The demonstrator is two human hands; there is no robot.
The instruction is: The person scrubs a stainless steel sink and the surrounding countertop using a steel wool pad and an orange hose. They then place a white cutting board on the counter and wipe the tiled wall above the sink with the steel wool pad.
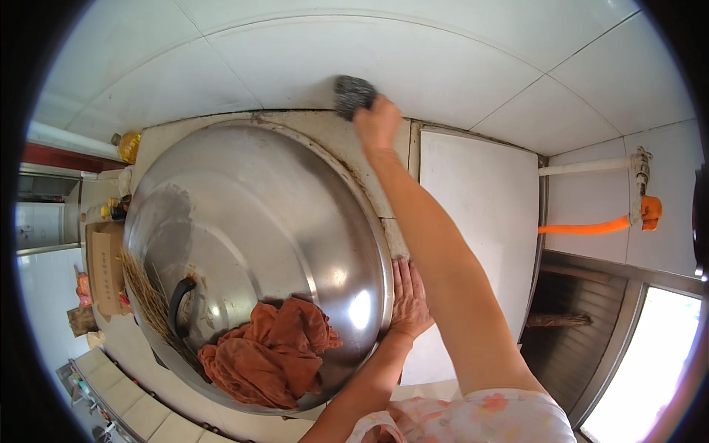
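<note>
My right hand (382,123) grips a dark grey scouring pad (353,95), blurred, against the white tiled wall (310,61) just above the counter's back edge. Below it, a large domed stainless-steel wok lid (288,221) with a black handle (180,307) covers much of the stove top (338,130). My left hand (411,302) lies palm down beside the lid's right rim, holding nothing; my right forearm partly overlaps it. A crumpled rust-red cloth (271,354) rests on the lid. Beside the handle lies a straw brush (152,304).
A white board (476,221) lies right of the lid. Beyond it are a pipe tap (641,166) with an orange hose (587,227) and a bright window opening (642,360). At left stand a cardboard box (108,271), a bottle of yellow oil (130,147) and several small bottles (113,209).
</note>
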